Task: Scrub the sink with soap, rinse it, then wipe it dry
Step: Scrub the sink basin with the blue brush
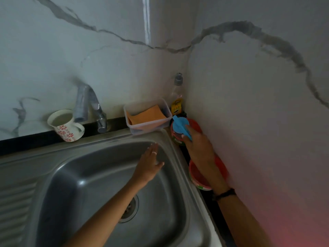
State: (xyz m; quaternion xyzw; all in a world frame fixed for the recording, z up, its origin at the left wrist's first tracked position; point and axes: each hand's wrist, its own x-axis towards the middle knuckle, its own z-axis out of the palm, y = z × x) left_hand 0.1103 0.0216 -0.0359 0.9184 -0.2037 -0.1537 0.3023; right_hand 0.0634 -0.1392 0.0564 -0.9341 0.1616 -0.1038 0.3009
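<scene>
Looking down, I noted the following.
Sink: the steel sink (pixel 74 175) filled the lower left, its drain (pixel 130 209) at the basin floor and ribbed drainboard on the left side.
Left hand: my left hand (pixel 151 168) hovered over the basin's back right corner, fingers straight and spread, holding nothing; whether it touched the basin wall I could not tell.
Right hand: my right hand (pixel 197 145) lay past the sink's right rim, on the counter's back right corner, fingers pressed on a blue scrubber (pixel 180 123); how tightly they curled round it I could not tell.
Scrubber: it sat on top of a round red tub (pixel 195 125).
Second tub: another red tub (pixel 197 179) stood nearer me, along the right wall, partly hidden by my forearm.
Box: a clear box (pixel 147 124) with an orange sponge (pixel 147 114) rested at the sink's back right edge.
Bottle: a clear bottle (pixel 177 98) stood in the corner behind it.
Tap: the tap (pixel 90 107) rose at the back edge.
Cup: a flowered cup (pixel 65 125) leaned tilted just left of it.
</scene>
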